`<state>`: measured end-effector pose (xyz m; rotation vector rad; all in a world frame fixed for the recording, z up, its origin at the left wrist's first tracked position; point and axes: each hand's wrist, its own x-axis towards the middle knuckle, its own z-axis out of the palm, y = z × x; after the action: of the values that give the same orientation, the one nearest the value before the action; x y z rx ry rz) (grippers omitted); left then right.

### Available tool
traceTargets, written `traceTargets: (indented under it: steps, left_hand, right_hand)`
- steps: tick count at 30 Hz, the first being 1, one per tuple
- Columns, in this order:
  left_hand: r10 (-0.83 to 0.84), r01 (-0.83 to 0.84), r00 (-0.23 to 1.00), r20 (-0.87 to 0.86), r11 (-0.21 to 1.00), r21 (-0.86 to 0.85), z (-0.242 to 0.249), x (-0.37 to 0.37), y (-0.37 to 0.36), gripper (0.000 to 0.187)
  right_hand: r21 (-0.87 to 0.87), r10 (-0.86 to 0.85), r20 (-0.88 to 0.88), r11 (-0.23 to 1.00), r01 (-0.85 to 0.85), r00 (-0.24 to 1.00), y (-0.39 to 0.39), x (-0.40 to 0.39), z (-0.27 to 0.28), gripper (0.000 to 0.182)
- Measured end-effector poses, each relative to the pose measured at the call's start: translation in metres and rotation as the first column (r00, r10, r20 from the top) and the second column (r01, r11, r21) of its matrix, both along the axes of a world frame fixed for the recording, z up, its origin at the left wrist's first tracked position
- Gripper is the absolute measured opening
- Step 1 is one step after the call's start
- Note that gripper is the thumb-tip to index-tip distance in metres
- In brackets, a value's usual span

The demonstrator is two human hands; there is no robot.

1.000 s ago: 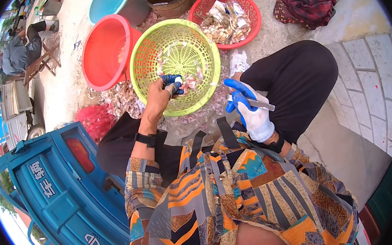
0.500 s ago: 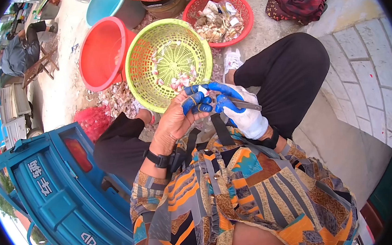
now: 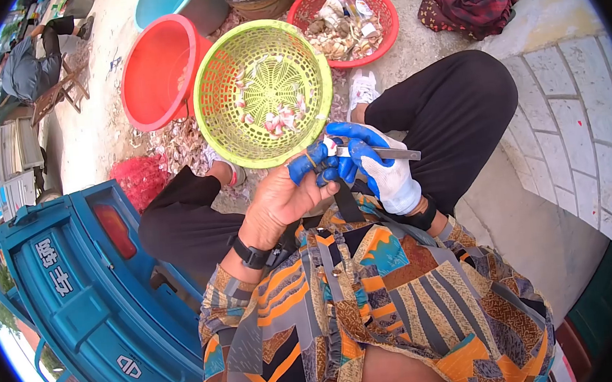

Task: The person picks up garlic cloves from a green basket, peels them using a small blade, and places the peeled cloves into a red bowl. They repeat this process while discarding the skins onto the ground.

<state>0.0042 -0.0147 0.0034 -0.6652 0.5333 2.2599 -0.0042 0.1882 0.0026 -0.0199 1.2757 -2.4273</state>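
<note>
Pinched in the blue finger cots of my left hand (image 3: 284, 193) is a small white and pinkish garlic clove (image 3: 330, 144). My right hand (image 3: 386, 171), in a white glove with blue-coated fingers, is closed around a small knife (image 3: 397, 154). The knife's tip end meets the clove between both hands, and its metal end sticks out to the right. Just beyond my hands stands a yellow-green plastic basket (image 3: 207, 130), with several pinkish garlic cloves (image 3: 282, 120) on its bottom.
A red basin (image 3: 138, 85) stands left of the basket, beside garlic skins (image 3: 184, 151). At the back right, a red basket (image 3: 392, 34) holds garlic. A blue three-wheeler (image 3: 85, 283) is at left; another person (image 3: 26, 73) sits far left. Dark red cloth (image 3: 468, 3) lies right.
My hands have moved slightly down and to the right, and the knife has turned to lie nearly level against the clove. The whole view has shifted a little.
</note>
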Motion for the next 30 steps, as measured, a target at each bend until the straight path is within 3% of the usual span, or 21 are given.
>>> traceTargets:
  steps: [10, 16, 22, 24, 28, 30]
  left_hand:
    - [0.034, -0.034, 0.999, -0.002, 0.999, 0.026, 0.0, 0.003, 0.013, 0.032]
    - [0.017, -0.017, 1.0, -0.013, 0.999, -0.042, 0.019, 0.001, 0.02, 0.031]
    - [-0.084, -0.051, 0.962, -0.259, 0.879, -0.475, 0.011, 0.001, 0.029, 0.028]
    - [-0.098, -0.061, 0.947, -0.307, 0.881, -0.469, 0.011, 0.003, 0.031, 0.027]
    - [-0.213, -0.074, 0.893, -0.396, 0.8, -0.596, 0.008, 0.004, 0.033, 0.024]
    - [-0.196, -0.051, 0.912, -0.361, 0.817, -0.574, 0.009, 0.003, 0.032, 0.025]
  right_hand:
    - [0.042, -0.045, -0.028, 0.998, 0.046, 0.999, 0.003, 0.001, -0.001, 0.031]
    - [0.069, -0.038, -0.01, 0.997, 0.039, 0.999, 0.008, 0.001, 0.002, 0.029]
    - [0.126, -0.062, 0.038, 0.99, 0.057, 0.997, 0.007, 0.003, 0.005, 0.028]
    - [0.184, -0.102, 0.055, 0.979, 0.09, 0.993, 0.005, 0.004, 0.01, 0.028]
    - [0.051, -0.075, 0.022, 0.996, 0.074, 0.997, 0.007, 0.003, 0.004, 0.029]
    - [-0.014, -0.03, 0.002, 0.999, 0.03, 1.0, 0.008, 0.003, 0.001, 0.03]
